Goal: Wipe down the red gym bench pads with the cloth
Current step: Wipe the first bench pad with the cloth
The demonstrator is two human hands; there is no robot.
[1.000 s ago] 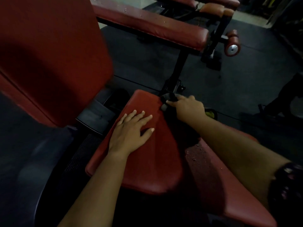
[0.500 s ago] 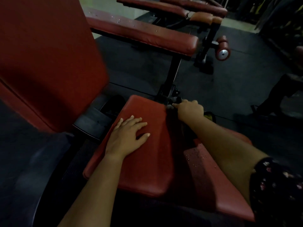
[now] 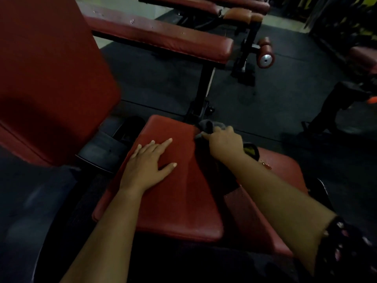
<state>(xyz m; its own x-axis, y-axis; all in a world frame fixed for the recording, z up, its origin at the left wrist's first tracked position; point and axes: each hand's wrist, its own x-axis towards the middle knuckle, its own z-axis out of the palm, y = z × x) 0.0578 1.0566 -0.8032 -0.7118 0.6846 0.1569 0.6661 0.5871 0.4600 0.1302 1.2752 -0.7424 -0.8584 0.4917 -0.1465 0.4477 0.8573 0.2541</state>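
At the far right corner of the near red padded seat (image 3: 173, 190), the right hand (image 3: 224, 142) grips a bunched grey cloth (image 3: 210, 125). Left hand (image 3: 146, 164) lies flat, fingers spread, bracing the pad. Best drag firm overlapping strokes nearward.

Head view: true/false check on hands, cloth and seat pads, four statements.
1. The left hand lies flat, fingers spread, on the left seat pad. True.
2. The right hand holds nothing. False: it grips the cloth, bunched, at the far edge of the left seat pad.
3. Droplets sit on the right seat pad. True.
4. The cloth lies under the left hand. False: it is in the right hand, apart from the left hand.
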